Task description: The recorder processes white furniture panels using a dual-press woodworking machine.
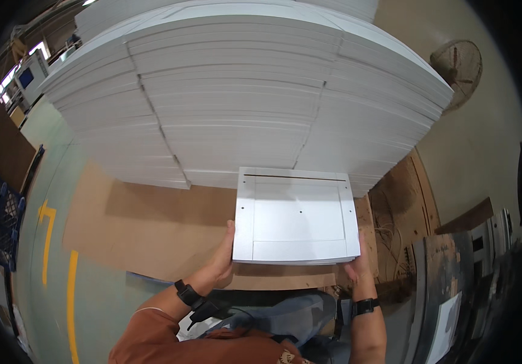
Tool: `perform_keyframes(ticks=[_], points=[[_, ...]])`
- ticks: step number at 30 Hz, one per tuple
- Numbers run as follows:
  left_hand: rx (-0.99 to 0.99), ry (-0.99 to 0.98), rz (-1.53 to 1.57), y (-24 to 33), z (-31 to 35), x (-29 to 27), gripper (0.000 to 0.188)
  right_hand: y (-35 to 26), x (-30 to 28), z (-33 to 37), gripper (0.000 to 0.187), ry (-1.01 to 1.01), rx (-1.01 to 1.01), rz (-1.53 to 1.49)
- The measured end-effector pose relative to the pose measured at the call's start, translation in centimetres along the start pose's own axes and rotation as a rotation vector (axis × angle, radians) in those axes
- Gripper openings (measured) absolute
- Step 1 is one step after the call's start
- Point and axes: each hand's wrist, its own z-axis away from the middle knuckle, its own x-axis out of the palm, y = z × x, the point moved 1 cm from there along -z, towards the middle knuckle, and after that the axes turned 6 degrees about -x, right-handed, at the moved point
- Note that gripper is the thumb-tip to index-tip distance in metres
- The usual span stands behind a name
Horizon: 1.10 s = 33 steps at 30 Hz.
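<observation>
A brown sheet [146, 236] on the floor [100, 309] carries stacked white panels [230, 115].

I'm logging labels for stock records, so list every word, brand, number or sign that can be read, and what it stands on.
No word, brand or number is readable.
White panels between the hands: holes and grooves, no visible lettering.
Large white stack: no readable text.
Yellow floor markings: plain lines, no letters discernible.
Pale print at the lower edge: too small to read.
Distant blue screen: too small to read.

text: none legible | labels: none legible | numbers: none legible | signs: none legible
</observation>
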Motion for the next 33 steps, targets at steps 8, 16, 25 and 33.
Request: perform_keyframes(ticks=[8,16,25,33], points=[[0.544,0.929,-0.067,3.6,-7.1,-15.4,0.031,2.9,-2.4,0.4,0.056,0.231,-0.088,-0.155],[0.645,0.743,-1.16,8.2,-10.3,-21.9,0.025,6.7,-5.7,1.5,0.05,0.363,-0.203,0.053],[0.723,0.803,-1.145,9.2,-9.8,-19.7,0.031,5.7,-7.5,1.9,0.052,0.38,-0.231,0.128],[0.68,0.849,-1.109,8.6,-10.6,-20.7,0.035,6.8,-7.7,0.3,0.045,0.372,-0.231,0.056]])
